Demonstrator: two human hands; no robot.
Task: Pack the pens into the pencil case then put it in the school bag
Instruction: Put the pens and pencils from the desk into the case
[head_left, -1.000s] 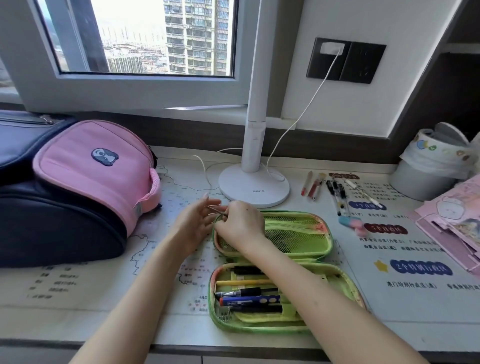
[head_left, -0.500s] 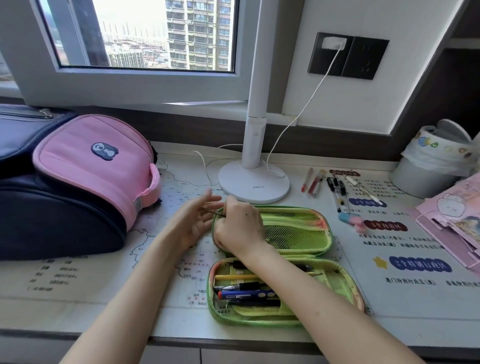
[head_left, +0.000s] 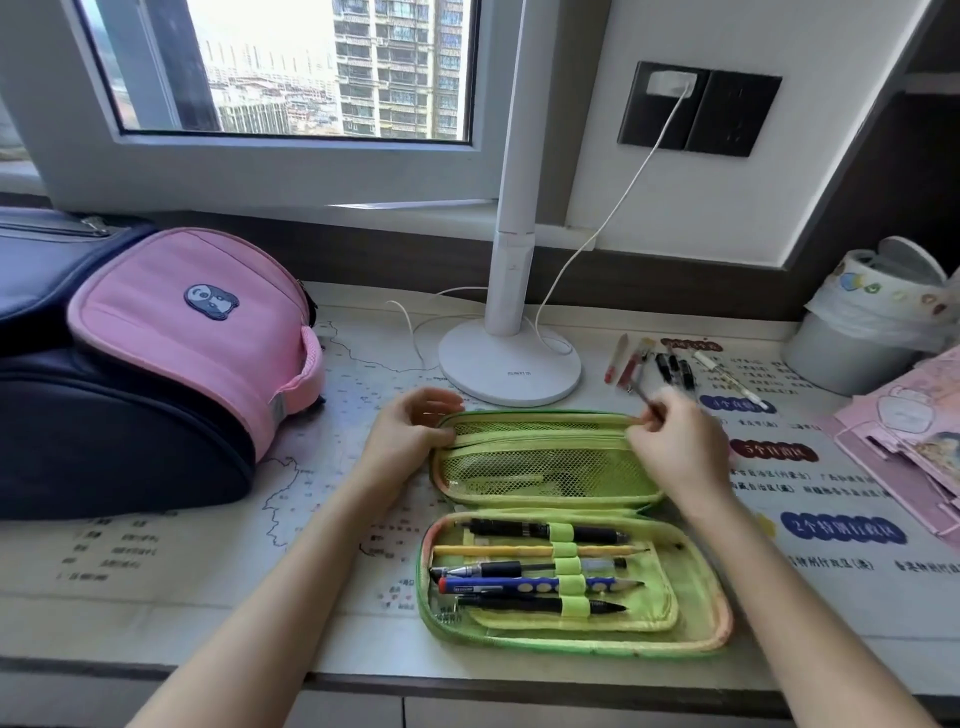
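Observation:
A green pencil case lies open on the desk, with several pens and pencils held under elastic loops in its near half. My left hand grips the left end of the far mesh half. My right hand pinches a thin zipper pull at the right end of that mesh pocket. Several loose pens lie behind the case. A pink and navy school bag lies on its side at the left.
A white lamp base and its cable stand just behind the case. A white bin with a plastic liner stands at the back right. Pink booklets lie at the right edge. A printed mat covers the desk.
My right hand has moved from the left end of the mesh pocket to its right end, drawing the zipper pull along. My left hand now grips the case's left end.

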